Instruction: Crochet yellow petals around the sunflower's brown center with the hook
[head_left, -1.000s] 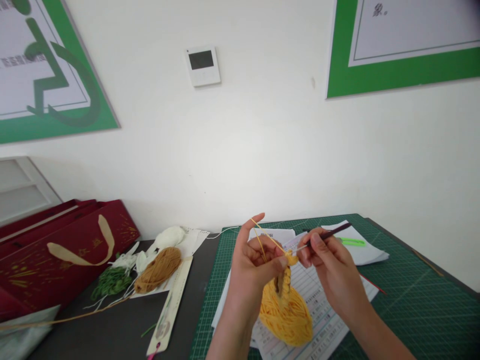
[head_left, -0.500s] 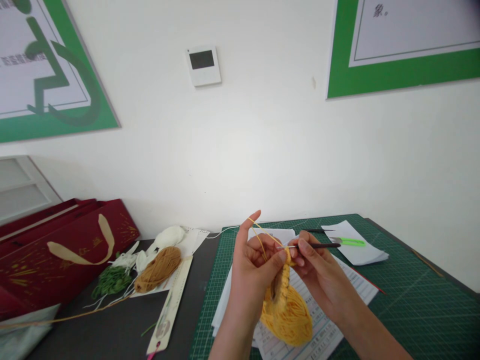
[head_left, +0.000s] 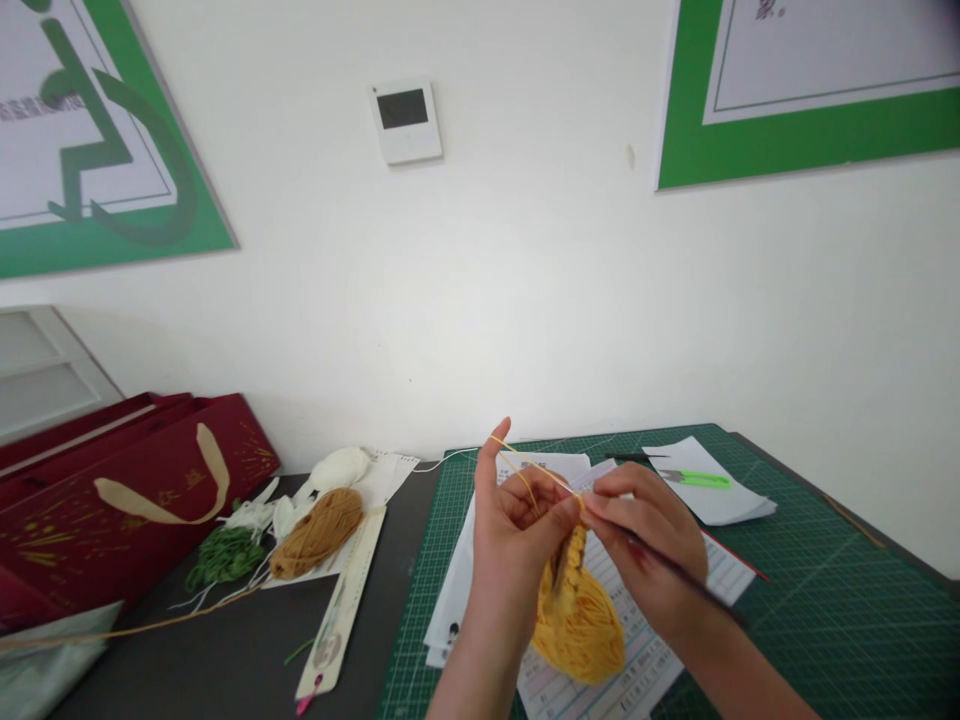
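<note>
My left hand (head_left: 517, 530) pinches the top of a yellow crocheted strip (head_left: 574, 562), its index finger raised with yellow yarn looped over it. Between the fingers of my right hand (head_left: 649, 525) is a dark-handled crochet hook (head_left: 686, 578), slanting down to the right. The hook's thin tip meets the strip's top edge, close to the left fingertips; the exact stitch is too small to make out. Below the hands, a ball of yellow yarn (head_left: 589, 640) lies on printed sheets (head_left: 637, 665), partly behind the strip.
Under the papers spreads a green cutting mat (head_left: 817, 600). A green-handled cutter (head_left: 701, 479) lies on white paper (head_left: 739, 508) at the right. To the left are brown yarn (head_left: 319, 535), green yarn (head_left: 225, 556), white yarn (head_left: 341, 468), a ruler-like strip (head_left: 341, 610) and a red gift bag (head_left: 150, 490).
My right hand has turned, so the hook's handle has swung from nearly level to slanting down right. My left hand keeps its pinch, its raised finger shifted slightly left.
</note>
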